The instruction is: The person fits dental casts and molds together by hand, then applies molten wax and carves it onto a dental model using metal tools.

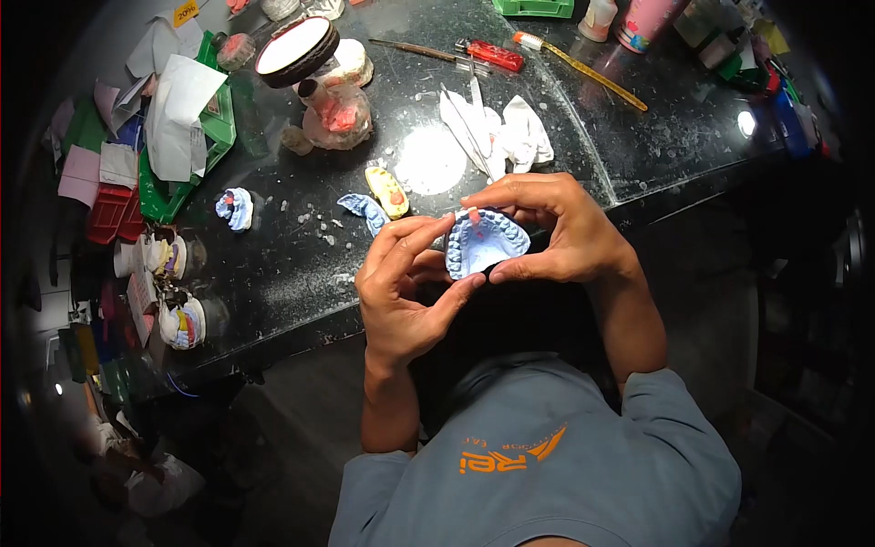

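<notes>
A light-blue dental cast [486, 252] with a row of teeth is held up in front of my chest, just off the near edge of the bench. Pinkish-red material covers a small part of its front teeth. My left hand [406, 284] grips its left side, thumb at the lower corner and fingers along the rim. On the opposite side, my right hand [570, 232] holds it between thumb and fingers. A metal tweezers-like tool [469, 135] lies beyond, by crumpled white cloth [524, 135]. Left of it rest a yellow piece with a red spot [386, 191] and a blue fragment [364, 211].
The dark bench [273, 264] carries white debris. A glass vessel with pink contents [339, 117], a round white-topped item [297, 51], a red lighter [494, 55] and a yellow-handled brush [583, 73] lie farther back. Green bins with papers [187, 118] and dental models [182, 321] stand left.
</notes>
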Tool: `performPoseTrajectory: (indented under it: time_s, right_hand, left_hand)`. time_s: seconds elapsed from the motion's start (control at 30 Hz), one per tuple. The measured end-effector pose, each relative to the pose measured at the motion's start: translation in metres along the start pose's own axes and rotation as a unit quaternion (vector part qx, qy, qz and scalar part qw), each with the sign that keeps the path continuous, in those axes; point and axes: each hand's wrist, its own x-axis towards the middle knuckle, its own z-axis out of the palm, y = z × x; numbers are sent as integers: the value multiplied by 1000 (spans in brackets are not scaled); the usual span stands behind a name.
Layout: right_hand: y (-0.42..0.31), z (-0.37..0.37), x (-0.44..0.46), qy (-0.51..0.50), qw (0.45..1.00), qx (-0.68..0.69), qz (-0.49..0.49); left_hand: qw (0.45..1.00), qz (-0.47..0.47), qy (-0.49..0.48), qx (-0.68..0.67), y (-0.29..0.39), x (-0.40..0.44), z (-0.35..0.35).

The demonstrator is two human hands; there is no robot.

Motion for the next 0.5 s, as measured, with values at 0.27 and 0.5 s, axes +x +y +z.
performPoseTrajectory:
  time_s: [0.27, 0.5]
  right_hand:
    - [-1, 1, -2, 2, 1000, 8, 21]
    - [-2, 0, -1, 1, 1000, 7, 15]
  left_hand:
    - [1000, 10, -4, -2, 0, -1, 0]
    - [1000, 9, -4, -4, 0, -2, -1]
